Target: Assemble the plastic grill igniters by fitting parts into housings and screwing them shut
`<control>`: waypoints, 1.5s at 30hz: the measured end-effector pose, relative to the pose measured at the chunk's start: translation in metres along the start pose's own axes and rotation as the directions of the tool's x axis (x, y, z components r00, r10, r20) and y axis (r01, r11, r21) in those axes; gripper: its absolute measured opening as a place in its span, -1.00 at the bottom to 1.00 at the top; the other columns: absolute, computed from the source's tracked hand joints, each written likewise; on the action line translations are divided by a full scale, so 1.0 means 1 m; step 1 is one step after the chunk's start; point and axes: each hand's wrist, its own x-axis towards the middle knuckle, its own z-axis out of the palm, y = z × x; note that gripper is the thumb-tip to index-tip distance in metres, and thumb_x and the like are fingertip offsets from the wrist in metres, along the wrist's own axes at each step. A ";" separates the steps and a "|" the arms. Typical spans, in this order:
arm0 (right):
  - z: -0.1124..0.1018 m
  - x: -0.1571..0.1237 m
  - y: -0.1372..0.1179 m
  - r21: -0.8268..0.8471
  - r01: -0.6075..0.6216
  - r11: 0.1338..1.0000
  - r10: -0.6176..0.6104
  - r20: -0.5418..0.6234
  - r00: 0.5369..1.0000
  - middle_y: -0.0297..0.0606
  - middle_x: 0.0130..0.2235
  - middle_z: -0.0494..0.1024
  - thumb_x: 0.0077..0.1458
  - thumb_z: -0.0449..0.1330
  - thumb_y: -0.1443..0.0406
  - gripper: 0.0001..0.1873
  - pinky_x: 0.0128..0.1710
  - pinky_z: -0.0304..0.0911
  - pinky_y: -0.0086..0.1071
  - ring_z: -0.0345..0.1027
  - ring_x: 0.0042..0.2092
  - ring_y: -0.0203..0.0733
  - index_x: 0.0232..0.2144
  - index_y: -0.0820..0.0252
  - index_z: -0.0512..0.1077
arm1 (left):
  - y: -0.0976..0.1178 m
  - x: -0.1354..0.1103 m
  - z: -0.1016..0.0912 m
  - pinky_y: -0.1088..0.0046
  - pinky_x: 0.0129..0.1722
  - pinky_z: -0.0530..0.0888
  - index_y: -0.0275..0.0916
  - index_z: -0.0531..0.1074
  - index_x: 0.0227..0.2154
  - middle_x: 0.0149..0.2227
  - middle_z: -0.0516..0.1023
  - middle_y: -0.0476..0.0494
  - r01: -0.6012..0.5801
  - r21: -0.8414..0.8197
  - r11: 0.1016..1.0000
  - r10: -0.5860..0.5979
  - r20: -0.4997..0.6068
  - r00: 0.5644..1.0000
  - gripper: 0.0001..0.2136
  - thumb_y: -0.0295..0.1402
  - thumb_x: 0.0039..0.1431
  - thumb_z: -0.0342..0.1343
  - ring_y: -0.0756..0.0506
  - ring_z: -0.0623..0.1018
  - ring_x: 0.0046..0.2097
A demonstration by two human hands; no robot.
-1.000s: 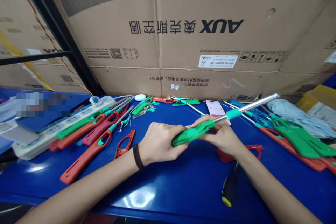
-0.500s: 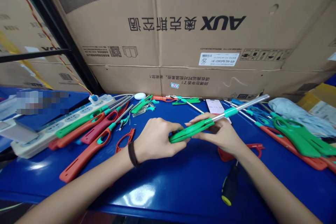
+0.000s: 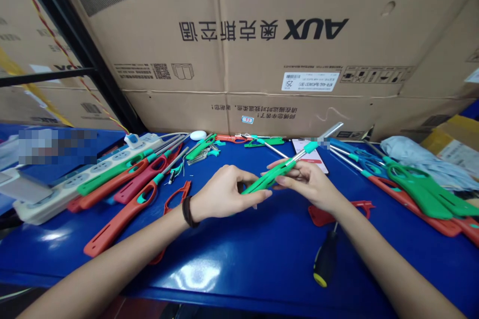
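A green long-nozzle lighter [image 3: 267, 180] sits at mid-table between the two hands, tilted with its steel nozzle [image 3: 303, 153] rising toward the far right; the nozzle tip is partly blurred out. The right hand [image 3: 309, 184] has its grip closed around the lighter's upper body, fingers wrapped across it. The left hand [image 3: 224, 194], with a black wristband [image 3: 186, 212], sits at the lighter's lower end, fingertips at the handle; whether this grip is holding or only touching cannot be told. Just behind the hands lies a phone [image 3: 309, 157] on the blue table [image 3: 224, 271]. A red handle shell [image 3: 325, 215] lies near the right wrist, and a black screwdriver [image 3: 325, 261] lies nearer the table's edge. Left of the hands are a red open handle piece [image 3: 177, 197], orange lighters [image 3: 119, 219], and a power strip [image 3: 90, 182]. Green-and-orange lighters [image 3: 419, 192] lie at right. An AUX carton [image 3: 262, 50] stands behind the table.
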 end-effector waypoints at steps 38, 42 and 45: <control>-0.002 0.011 0.015 0.252 -0.265 0.931 0.298 -0.103 0.949 -0.22 -0.33 0.63 -0.01 0.27 0.29 -0.72 -0.06 0.40 -0.23 0.54 -0.30 -0.22 -0.19 0.24 0.51 | -0.034 0.017 0.015 0.59 -0.60 0.41 -0.39 0.48 -0.14 -0.41 0.60 -0.21 0.288 -0.528 0.799 -0.183 0.243 0.953 -0.44 0.08 0.09 0.06 0.03 0.50 -0.58; 0.000 0.012 0.019 0.254 -0.290 0.923 0.331 -0.136 0.934 -0.22 -0.36 0.64 0.03 0.24 0.34 -0.81 -0.07 0.41 -0.25 0.54 -0.33 -0.24 -0.26 0.26 0.53 | -0.037 0.018 0.017 0.57 -0.55 0.44 -0.41 0.46 -0.12 -0.29 0.61 -0.33 0.294 -0.525 0.799 -0.158 0.288 0.945 -0.46 0.02 0.08 0.12 0.03 0.52 -0.57; 0.000 0.012 0.020 0.254 -0.316 0.914 0.360 -0.151 0.921 -0.21 -0.39 0.63 0.04 0.24 0.36 -0.89 -0.09 0.42 -0.27 0.54 -0.36 -0.25 -0.34 0.27 0.55 | -0.039 0.018 0.019 0.54 -0.52 0.46 -0.43 0.45 -0.12 -0.25 0.60 -0.38 0.315 -0.567 0.761 -0.144 0.326 0.934 -0.45 0.03 0.11 0.08 -0.01 0.56 -0.51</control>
